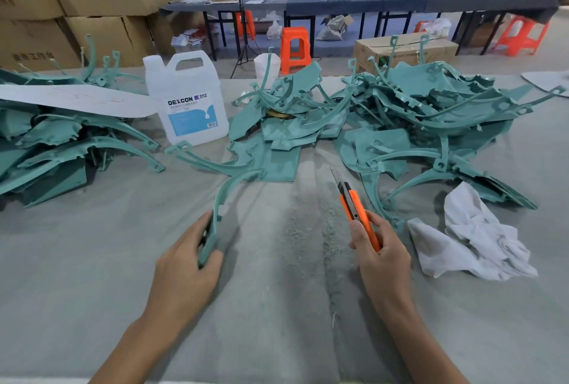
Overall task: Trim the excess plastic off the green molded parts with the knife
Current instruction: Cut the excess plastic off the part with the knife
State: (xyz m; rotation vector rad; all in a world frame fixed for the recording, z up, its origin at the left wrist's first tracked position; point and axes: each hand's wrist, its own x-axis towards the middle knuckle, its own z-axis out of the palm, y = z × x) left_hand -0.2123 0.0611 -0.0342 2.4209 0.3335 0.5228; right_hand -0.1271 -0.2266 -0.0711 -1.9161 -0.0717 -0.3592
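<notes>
1. Desk (92, 260), grey-clothed, carries three heaps of green molded parts (431, 112) — left, centre, right.
2. White jug (187, 100) stands between left and centre heaps; white rag (474, 236) lies near the right heap.
3. Grip of left hand (184, 266) curls round the near end of one curved green part (221, 196), before the centre heap.
4. Grip of right hand (381, 254) wraps the orange knife (354, 202) — blade out, pointing away.

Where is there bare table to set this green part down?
Free: left of the left hand, in front of the left pile; also between both hands. Crowded: middle pile and right pile beyond the knife, rag beside the right hand.
</notes>
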